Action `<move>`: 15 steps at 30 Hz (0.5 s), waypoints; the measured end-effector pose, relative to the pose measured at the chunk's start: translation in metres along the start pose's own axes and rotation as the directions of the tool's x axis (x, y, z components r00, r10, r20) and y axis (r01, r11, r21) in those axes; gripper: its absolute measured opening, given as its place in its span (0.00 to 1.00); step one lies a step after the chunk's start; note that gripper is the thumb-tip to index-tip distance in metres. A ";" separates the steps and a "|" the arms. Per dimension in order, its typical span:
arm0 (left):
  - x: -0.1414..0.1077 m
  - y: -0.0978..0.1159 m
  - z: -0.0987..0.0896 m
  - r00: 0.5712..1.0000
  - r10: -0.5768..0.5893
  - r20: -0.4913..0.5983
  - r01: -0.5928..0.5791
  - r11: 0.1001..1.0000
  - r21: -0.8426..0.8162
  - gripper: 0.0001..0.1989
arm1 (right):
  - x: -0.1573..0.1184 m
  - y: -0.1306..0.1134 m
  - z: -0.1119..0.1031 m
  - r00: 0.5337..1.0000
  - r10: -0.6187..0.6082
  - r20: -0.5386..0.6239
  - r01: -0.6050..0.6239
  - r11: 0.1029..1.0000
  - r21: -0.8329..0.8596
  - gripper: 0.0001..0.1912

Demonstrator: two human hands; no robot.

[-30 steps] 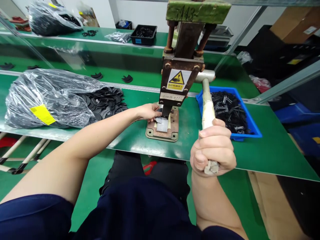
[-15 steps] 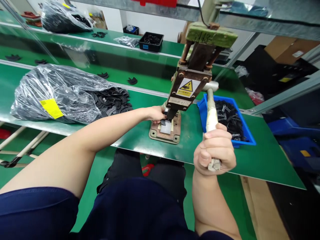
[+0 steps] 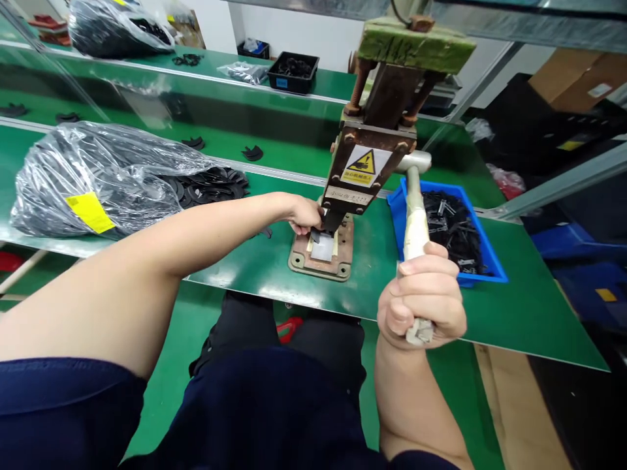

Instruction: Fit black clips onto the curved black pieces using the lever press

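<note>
On the green bench stands a hand press (image 3: 365, 166) with a warning label and a rusty base plate. My right hand (image 3: 422, 297) is wrapped round its tape-covered lever (image 3: 415, 228), which points up and away from me. At the press base, my left hand (image 3: 307, 215) has its fingers closed on a small black plastic piece (image 3: 316, 236) under the ram; the hand and ram partly hide it. Beneath the piece, a light grey plate (image 3: 323, 250) lies on the base.
Left of the press, a clear plastic bag (image 3: 98, 176) spills black curved pieces (image 3: 210, 186). On the right sits a blue bin (image 3: 492, 258) of black parts with metal bits. A black tray (image 3: 294, 83) stands on the bench behind, and a metal shelf edge (image 3: 304, 8) runs overhead.
The view has shifted slightly. My left hand has turned, its fingers curling more beside the ram. A small dark piece now shows on the bench behind my left forearm. My right hand keeps the lever.
</note>
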State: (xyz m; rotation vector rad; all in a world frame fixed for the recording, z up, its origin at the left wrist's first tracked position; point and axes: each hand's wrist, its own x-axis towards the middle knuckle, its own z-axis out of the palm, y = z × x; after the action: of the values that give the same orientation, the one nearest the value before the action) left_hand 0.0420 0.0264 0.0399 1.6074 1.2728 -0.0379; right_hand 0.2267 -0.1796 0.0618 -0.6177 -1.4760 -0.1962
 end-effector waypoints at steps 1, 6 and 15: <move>0.000 -0.002 0.001 1.000 -0.015 0.007 0.015 0.999 -0.044 0.07 | 0.000 0.000 0.000 1.000 -0.002 -0.005 0.002 1.000 -0.003 0.16; -0.008 -0.018 0.016 0.999 -0.044 -0.001 0.042 0.947 -0.320 0.11 | -0.002 0.003 0.003 0.999 0.006 -0.042 -0.006 1.000 -0.002 0.15; -0.023 -0.022 0.022 0.997 -0.015 -0.070 -0.018 0.891 -0.454 0.14 | 0.001 0.002 -0.001 1.000 -0.020 0.023 0.021 0.999 -0.025 0.12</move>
State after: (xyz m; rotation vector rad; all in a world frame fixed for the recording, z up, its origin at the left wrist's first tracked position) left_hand 0.0277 -0.0076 0.0283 1.2104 1.2244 0.3028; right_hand 0.2284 -0.1785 0.0626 -0.6270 -1.5045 -0.2243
